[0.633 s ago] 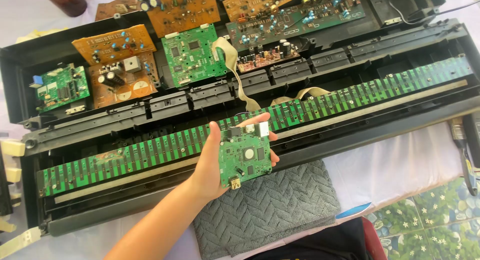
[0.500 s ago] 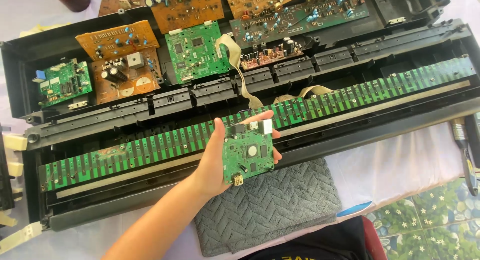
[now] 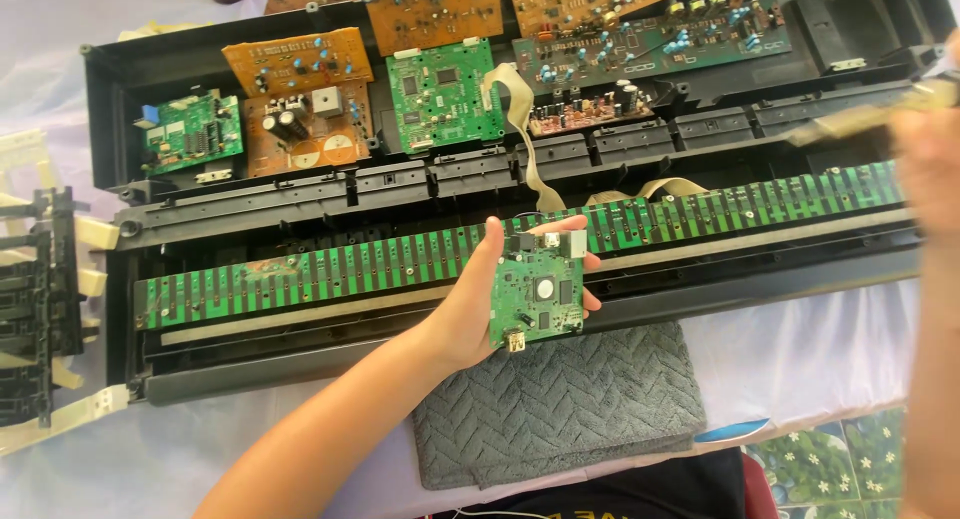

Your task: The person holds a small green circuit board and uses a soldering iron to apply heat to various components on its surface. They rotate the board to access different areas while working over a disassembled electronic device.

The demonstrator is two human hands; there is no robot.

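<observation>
Beneath the fingers, spread wide: opened black keyboard casing (image 3: pixel 180 89), filling most of the view on a pale cloth. Behind the fingertips, along the casing: long green contact strip (image 3: pixel 300 274), running left to right. Farther beyond the fingers, toward the back wall: brown circuit boards (image 3: pixel 300 99) and green circuit boards (image 3: pixel 445 94), with a flat grey ribbon cable (image 3: pixel 520 139) curling down toward the thumb side. Below the wrist: grey textured cloth (image 3: pixel 570 399), lying flat at the near edge of the casing.

Left hand (image 3: pixel 470 309): fingers curled round a small green circuit board (image 3: pixel 538 294), thumb at its upper edge, fingertips (image 3: pixel 590 301) showing past its right edge, palm behind; board held face up, just above the contact strip and the near rail. Grasp firm, fingers only as far apart as the board is wide.

Right hand (image 3: pixel 930 149): blurred at the right edge, closed on a thin pale brush-like tool (image 3: pixel 860 119) pointing left over the casing; cannot tell how tight.

Against the picture of half a second ago: small board tilted a little more upright in the same grasp, at much the same spot; right hand and tool newly entered at the right edge.
</observation>
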